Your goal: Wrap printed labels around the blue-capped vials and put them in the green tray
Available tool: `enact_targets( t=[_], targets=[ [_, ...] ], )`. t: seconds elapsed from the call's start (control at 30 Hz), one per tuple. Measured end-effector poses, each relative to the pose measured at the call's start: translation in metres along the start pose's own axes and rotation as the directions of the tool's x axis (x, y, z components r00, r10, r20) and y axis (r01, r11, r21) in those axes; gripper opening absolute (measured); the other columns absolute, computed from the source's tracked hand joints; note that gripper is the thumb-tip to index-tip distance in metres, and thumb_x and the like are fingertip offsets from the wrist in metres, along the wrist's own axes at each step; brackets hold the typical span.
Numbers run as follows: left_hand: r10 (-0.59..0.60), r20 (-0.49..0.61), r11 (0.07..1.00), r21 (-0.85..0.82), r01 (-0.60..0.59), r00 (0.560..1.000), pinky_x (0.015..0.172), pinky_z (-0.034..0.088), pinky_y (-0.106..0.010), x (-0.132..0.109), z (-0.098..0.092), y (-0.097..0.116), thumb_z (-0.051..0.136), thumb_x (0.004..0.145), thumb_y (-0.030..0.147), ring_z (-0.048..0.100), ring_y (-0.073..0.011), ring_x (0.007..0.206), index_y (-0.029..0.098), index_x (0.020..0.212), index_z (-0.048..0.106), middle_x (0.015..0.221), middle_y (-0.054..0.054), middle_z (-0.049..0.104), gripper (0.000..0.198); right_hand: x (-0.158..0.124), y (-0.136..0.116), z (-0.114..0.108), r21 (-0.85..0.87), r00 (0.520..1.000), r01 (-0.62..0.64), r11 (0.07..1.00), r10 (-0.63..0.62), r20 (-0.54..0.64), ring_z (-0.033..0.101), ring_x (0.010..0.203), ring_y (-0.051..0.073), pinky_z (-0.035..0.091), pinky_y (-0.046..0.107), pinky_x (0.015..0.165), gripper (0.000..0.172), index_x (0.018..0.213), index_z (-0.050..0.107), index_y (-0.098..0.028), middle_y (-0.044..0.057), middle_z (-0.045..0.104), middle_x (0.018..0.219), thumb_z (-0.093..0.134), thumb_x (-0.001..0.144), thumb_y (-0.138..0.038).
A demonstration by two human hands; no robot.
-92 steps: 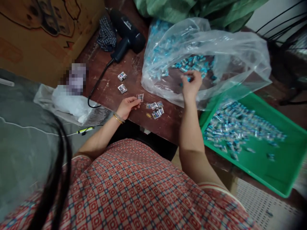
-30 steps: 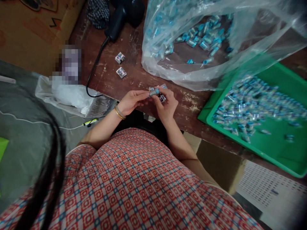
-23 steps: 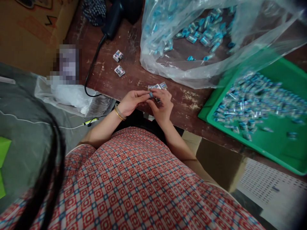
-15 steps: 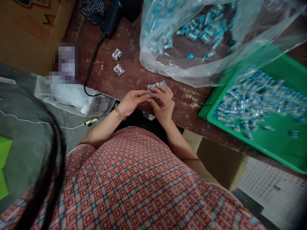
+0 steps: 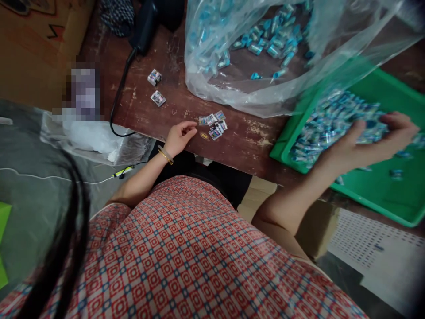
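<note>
With the right hand (image 5: 367, 153) over the green tray (image 5: 370, 190), fingers spread wide, no grip visible, the blue-ended tubes (image 5: 312, 144) lie piled in it, mostly on their sides, long axes mixed. Left hand (image 5: 179, 136) at table (image 5: 239, 155) edge beside printed pieces (image 5: 215, 131), fingertips nearly meeting; can't tell if holding anything.

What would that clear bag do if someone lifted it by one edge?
The bag would probably flop and fold rather than hold its shape, since its film looks thin and wrinkled. The small tubes lying loose in it would likely slide into a heap, and some might spill, as its mouth gapes open.
</note>
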State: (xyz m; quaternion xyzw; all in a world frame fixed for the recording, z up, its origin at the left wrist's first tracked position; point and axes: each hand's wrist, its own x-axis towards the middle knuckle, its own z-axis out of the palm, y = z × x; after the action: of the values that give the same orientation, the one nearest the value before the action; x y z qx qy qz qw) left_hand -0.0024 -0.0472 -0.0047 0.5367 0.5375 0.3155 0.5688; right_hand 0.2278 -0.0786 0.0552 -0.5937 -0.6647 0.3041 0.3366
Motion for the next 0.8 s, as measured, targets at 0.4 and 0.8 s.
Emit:
enact_targets(
  t=[0.4, 0.8],
  targets=[
    [0.058, -0.008, 0.972, 0.229, -0.055, 0.998, 0.079, 0.044, -0.031, -0.005, -0.004, -0.003, 0.073, 0.085, 0.035, 0.062, -0.0191, 0.077, 0.019, 0.079, 0.077, 0.081, -0.004, 0.075, 0.018, 0.015, 0.047, 0.090, -0.384, 0.999, 0.019, 0.923, -0.035, -0.035, 0.027, 0.163, 0.035, 0.008, 0.076, 0.131, 0.027, 0.121, 0.074, -0.033, 0.004, 0.053, 0.162, 0.055, 0.102, -0.030],
    [-0.157, 0.103, 0.947, -0.268, 0.180, 0.982, 0.052, 0.036, -0.023, 0.012, 0.000, 0.006, 0.086, 0.066, 0.068, 0.053, -0.0096, 0.055, 0.018, 0.072, 0.067, 0.063, -0.001, 0.064, 0.054, 0.019, 0.026, 0.055, -0.264, 0.980, 0.190, 0.946, -0.200, -0.011, 0.048, 0.150, 0.032, 0.028, 0.066, 0.129, 0.015, 0.104, 0.076, -0.033, 0.002, 0.066, 0.147, 0.063, 0.100, -0.039]
  ],
)
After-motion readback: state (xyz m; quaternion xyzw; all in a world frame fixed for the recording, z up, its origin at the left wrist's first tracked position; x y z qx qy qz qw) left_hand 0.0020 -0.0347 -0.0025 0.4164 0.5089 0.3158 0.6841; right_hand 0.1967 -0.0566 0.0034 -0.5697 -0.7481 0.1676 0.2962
